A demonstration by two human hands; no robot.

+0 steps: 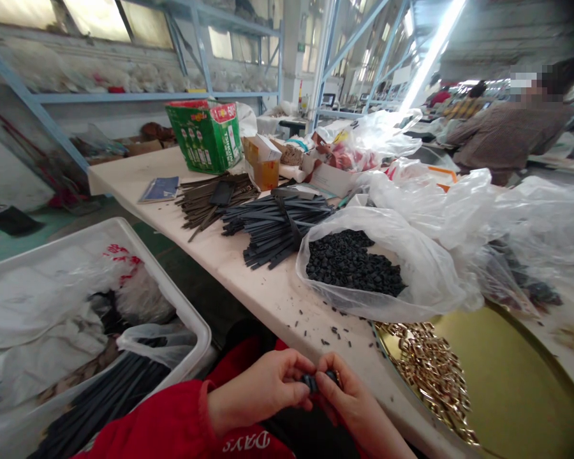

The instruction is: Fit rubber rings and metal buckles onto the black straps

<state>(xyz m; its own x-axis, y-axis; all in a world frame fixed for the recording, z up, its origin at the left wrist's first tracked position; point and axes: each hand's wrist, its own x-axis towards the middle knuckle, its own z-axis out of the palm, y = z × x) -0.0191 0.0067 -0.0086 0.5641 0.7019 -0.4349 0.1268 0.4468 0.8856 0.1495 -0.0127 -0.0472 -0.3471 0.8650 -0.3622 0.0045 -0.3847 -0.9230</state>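
At the table's front edge, my left hand (272,386) and my right hand (349,395) meet, both closed on a small dark strip piece (310,382). Fingertips cover most of it, so its full shape is hidden. Just beyond, small black bits (325,342) are scattered on the table (272,299). An open clear plastic bag (425,274) holds many small black folded pieces (354,261). To the right, gold-coloured metal buckles (437,370) lie heaped on one side of a round golden tray (521,376).
Bundles of dark strips (277,223) lie behind, near a green box (203,137), a small carton (262,162) and a blue booklet (159,189). A white bin (191,319) with bags and black strips stands left. Plastic bags crowd the right; a person (507,137) is beyond.
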